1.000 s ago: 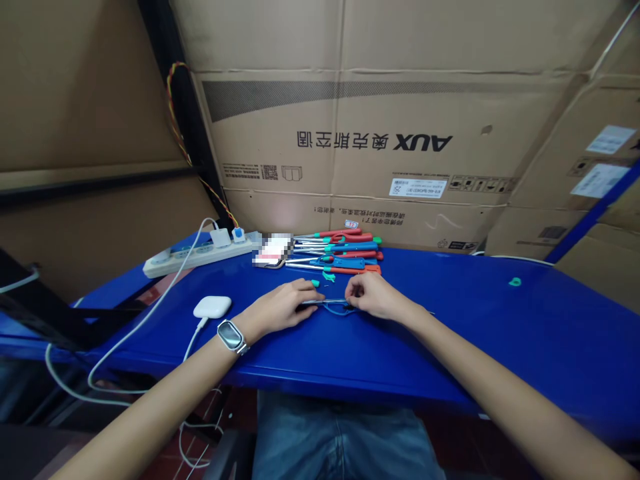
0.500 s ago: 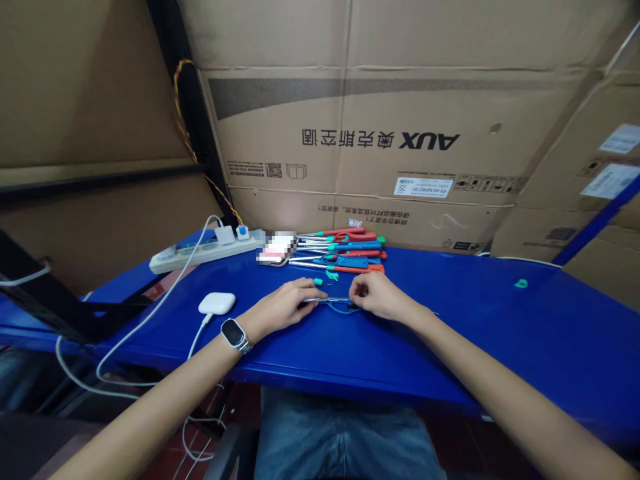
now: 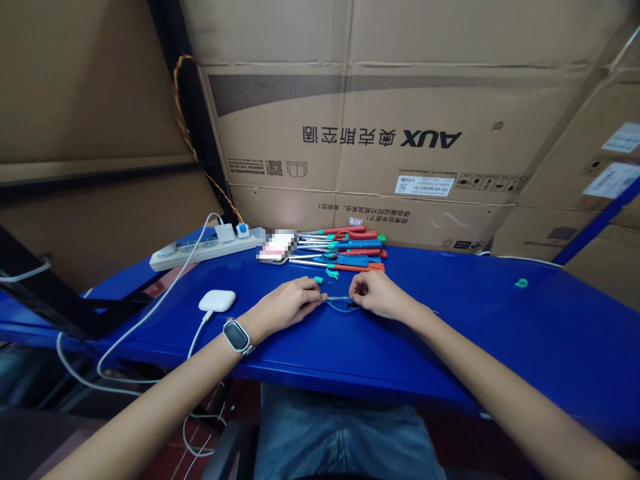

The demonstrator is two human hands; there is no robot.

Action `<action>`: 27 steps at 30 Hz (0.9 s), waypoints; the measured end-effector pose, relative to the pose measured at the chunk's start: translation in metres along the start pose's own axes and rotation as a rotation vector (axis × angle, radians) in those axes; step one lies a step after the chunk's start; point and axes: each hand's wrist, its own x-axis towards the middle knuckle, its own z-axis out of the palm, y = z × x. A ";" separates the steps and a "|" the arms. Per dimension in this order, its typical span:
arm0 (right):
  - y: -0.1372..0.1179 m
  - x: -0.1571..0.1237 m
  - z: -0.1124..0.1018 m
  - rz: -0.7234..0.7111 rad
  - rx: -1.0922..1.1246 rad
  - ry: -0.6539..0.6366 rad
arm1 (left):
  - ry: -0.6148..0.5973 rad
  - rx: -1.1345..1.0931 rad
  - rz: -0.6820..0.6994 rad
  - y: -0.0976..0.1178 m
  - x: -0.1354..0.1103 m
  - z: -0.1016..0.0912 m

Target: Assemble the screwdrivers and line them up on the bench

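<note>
At a blue table [image 3: 345,353], a person's left hand [image 3: 290,300] and right hand [image 3: 381,292] pinch a slim metal rod [image 3: 338,298] near piled long-reach lighters [image 3: 360,253].

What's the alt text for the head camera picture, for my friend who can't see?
A person's left hand and right hand work on a thin shiny rod at a blue table. Behind lie red, orange and blue handles with metal shafts, before printed cardboard.
</note>
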 end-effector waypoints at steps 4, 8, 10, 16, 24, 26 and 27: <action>0.001 0.001 0.002 0.000 -0.004 0.002 | 0.023 -0.021 -0.007 0.000 0.000 0.002; 0.002 0.001 0.003 0.000 0.001 0.011 | 0.041 -0.064 -0.018 -0.001 -0.001 0.005; 0.001 0.001 0.002 -0.003 0.001 0.014 | 0.041 -0.041 -0.016 -0.001 -0.001 0.006; 0.000 0.000 0.002 -0.013 0.006 0.021 | 0.046 0.073 0.024 0.004 -0.001 0.003; -0.009 -0.001 0.005 0.030 -0.002 0.050 | 0.046 0.184 0.016 0.002 0.003 0.002; -0.010 -0.001 0.006 0.029 -0.016 0.073 | 0.036 0.194 0.002 -0.001 0.004 0.003; -0.011 -0.001 0.006 0.019 -0.022 0.086 | 0.032 0.200 -0.004 -0.002 0.004 0.003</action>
